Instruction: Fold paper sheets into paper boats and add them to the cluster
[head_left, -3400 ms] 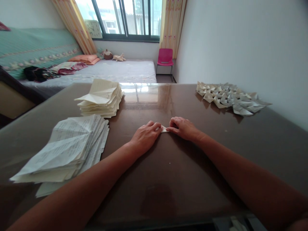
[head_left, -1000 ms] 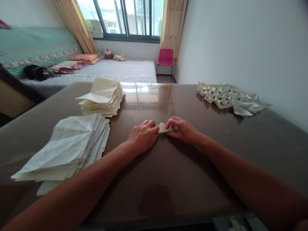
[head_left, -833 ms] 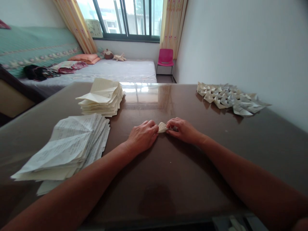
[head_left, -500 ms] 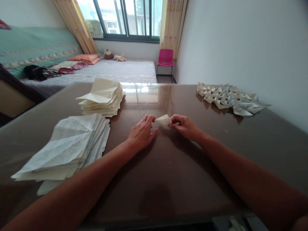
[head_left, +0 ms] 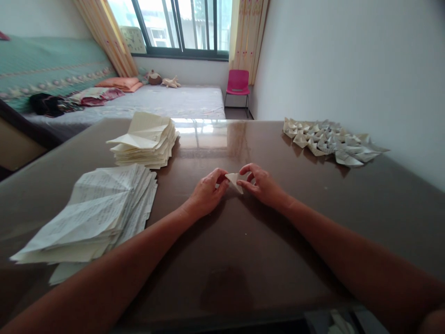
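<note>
A small folded piece of paper (head_left: 234,180), cream-coloured and roughly triangular with a point turned down, is held just above the brown table between my hands. My left hand (head_left: 209,189) pinches its left corner between thumb and fingers. On the other side, my right hand (head_left: 261,184) has its thumb against the paper's right part, with the index finger curled near the upper edge. Folded paper boats (head_left: 323,139) sit grouped at the table's far right.
On the left of the glossy table (head_left: 215,260) lie a stack of creased printed sheets (head_left: 93,204) and, behind it, a stack of cream creased sheets (head_left: 146,139). Beyond the table are a bed (head_left: 194,99) and a pink chair (head_left: 238,82). A white wall (head_left: 347,60) runs along the right.
The folded paper has been turned, its point now facing down instead of sideways. My left thumb has closed onto it, and my right index finger has lifted a little.
</note>
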{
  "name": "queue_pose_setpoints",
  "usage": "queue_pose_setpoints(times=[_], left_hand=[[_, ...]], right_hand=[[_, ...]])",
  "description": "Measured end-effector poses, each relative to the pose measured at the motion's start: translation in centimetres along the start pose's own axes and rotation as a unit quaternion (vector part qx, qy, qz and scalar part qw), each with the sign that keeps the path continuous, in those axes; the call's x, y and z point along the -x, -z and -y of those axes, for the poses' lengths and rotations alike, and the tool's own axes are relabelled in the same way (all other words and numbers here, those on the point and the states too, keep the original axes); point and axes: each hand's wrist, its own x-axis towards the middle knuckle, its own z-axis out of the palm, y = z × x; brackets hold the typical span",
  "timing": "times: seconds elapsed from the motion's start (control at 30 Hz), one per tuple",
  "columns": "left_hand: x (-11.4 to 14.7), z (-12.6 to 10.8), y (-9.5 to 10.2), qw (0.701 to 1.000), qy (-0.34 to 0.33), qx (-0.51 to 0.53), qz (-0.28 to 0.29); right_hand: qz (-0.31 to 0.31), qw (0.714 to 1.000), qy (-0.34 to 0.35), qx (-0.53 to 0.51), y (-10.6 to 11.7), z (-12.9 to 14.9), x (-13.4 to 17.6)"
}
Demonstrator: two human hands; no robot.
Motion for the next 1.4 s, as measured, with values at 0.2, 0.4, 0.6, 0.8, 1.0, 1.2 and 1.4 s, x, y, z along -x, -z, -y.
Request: queue_pose_setpoints(times=[0.2,0.4,0.6,0.8,1.0,1.2,1.4], left_hand=[[0.1,-0.5,-0.2,1.0,0.004,0.007,-0.01],[0.3,-1.3,0.0,1.0,-0.01,0.009,-0.016],[0.4,-1.4,0.0,0.999,-0.038,-0.022,-0.017],[0.7,-1.4,0.0,0.998,-0.056,-0.03,-0.006],[0.7,-1.3,0.1,0.997,-0.066,-0.043,0.003],[0.9,-1.5,0.2,0.993,-0.087,-0.076,0.019],[1.0,-1.5,0.1,0.989,-0.091,-0.112,0.018]], right_hand=[[0.016,0.997,0.08,0.005,-0.5,0.8,0.4],[0.058,0.995,0.078,-0.034,-0.3,1.2,0.6],[0.092,0.991,0.052,-0.082,-0.2,0.9,0.4],[0.148,0.981,0.046,-0.114,0.6,0.7,0.2],[0.164,0.978,0.053,-0.115,0.9,0.8,0.3],[0.15,0.983,0.061,-0.084,1.1,1.2,0.5],[0.142,0.984,0.085,-0.062,1.3,1.5,0.6]])
